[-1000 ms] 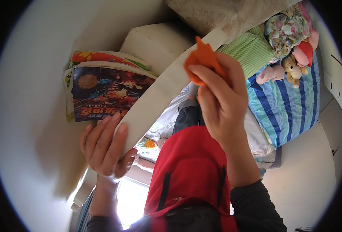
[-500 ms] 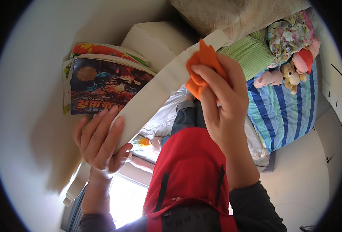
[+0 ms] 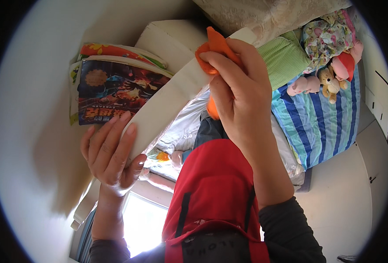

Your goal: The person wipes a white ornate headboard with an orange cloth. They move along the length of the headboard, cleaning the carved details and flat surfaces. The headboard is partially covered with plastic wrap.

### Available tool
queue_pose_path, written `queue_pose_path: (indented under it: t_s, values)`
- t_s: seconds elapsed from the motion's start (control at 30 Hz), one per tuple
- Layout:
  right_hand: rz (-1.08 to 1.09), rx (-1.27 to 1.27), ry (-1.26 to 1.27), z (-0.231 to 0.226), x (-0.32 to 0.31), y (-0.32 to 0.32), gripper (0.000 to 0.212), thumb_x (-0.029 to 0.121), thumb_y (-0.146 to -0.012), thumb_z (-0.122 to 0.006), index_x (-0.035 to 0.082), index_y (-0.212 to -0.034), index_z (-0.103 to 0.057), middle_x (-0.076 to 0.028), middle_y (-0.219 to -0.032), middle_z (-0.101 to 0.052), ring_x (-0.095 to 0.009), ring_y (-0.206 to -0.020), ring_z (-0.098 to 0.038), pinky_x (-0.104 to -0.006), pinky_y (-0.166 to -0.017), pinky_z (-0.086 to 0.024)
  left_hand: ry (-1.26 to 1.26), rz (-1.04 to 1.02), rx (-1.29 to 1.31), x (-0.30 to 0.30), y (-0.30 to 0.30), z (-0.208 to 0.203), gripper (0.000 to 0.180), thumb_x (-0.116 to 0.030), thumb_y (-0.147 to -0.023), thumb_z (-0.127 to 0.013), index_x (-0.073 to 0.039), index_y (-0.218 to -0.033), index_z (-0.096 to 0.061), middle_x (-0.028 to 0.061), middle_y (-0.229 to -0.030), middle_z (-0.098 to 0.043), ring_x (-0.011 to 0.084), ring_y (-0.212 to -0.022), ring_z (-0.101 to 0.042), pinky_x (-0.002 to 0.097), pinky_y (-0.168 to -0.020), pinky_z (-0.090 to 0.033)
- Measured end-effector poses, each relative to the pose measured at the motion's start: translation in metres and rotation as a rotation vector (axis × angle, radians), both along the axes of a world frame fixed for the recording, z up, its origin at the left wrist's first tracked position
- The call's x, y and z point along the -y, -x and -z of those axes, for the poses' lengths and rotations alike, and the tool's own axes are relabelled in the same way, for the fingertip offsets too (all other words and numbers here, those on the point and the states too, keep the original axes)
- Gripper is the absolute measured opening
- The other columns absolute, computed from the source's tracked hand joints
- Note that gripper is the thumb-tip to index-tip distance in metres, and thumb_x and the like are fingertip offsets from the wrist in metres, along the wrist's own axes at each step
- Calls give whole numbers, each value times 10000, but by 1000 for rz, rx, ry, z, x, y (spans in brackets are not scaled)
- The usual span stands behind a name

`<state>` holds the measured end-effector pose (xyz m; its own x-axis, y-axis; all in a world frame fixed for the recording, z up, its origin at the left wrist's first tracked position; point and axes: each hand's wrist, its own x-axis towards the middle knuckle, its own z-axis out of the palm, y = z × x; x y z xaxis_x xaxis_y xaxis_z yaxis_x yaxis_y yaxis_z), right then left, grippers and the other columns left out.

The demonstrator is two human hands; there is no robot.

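A long white shelf board [image 3: 159, 115] runs slantwise from lower left to upper right. My left hand [image 3: 110, 153] grips its lower left end, fingers along the board and thumb at its near edge. In my right hand [image 3: 244, 90] is a crumpled orange cloth [image 3: 222, 46], pinched between thumb and fingers and pressed against the board toward its upper right end. Part of the cloth hangs below the hand. Just behind the board, beside my left fingertips, rests a dark book with a colourful cover [image 3: 119, 90].
More books [image 3: 124, 52] and a white box [image 3: 172, 41] sit behind the board, near the pale wall [image 3: 31, 109]. Below right lies a bed with a blue striped pillow [image 3: 321, 122], a green pillow [image 3: 286, 59] and soft toys [image 3: 329, 85]. A red apron [image 3: 211, 184] covers my front.
My right hand has slid the orange cloth up and slightly left along the board. The left hand keeps its hold at the board's end, with only a slight shift in the picture.
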<state>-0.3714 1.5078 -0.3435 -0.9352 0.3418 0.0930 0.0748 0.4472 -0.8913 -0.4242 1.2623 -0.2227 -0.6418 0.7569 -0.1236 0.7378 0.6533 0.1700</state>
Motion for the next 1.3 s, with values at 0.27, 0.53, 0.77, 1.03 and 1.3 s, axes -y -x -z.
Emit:
queue_pose_path:
  t_s: [0.27,0.53,0.77,1.03,1.3]
  values:
    - [103,221,210,-7,-16,-45,296,-4,-882,-608,-4,-1153,-726,-191,-1223,-607,-356,-1048,-630,-422,-933,-508,-5,-27,8,1,-3,0,463,-483,-1046,-532,-114,-1247,-726,98,-1210,-759,264,-1157,-683,423,-1120,-347]
    - [-67,5,8,-37,49,-16,339,65,-880,-609,1,-1185,-740,-138,-1176,-645,-290,-997,-598,-392,-856,-474,12,-34,6,-4,-1,-2,436,-497,-1033,-554,-146,-1192,-758,75,-1198,-766,232,-1157,-686,389,-1106,-367]
    - [-112,9,-28,-35,46,-17,366,20,-831,-638,17,-1179,-750,-117,-1159,-682,-276,-911,-567,-361,-820,-467,74,27,42,5,0,-6,519,-484,-1066,-492,-58,-1280,-697,157,-1258,-731,312,-1190,-672,458,-1113,-379]
    - [-144,-76,0,-25,41,-9,515,35,-725,-737,29,-1239,-701,-109,-1220,-720,-240,-806,-555,-321,-721,-470,35,-10,15,2,0,-3,461,-488,-1035,-544,-119,-1238,-731,100,-1216,-755,252,-1152,-687,408,-1089,-387]
    - [-154,-86,-29,-22,36,-5,533,65,-671,-759,47,-1203,-739,-63,-1235,-743,-202,-757,-541,-293,-681,-468,78,23,45,2,0,-6,501,-464,-1063,-513,-48,-1277,-692,162,-1255,-730,317,-1186,-672,461,-1099,-393]
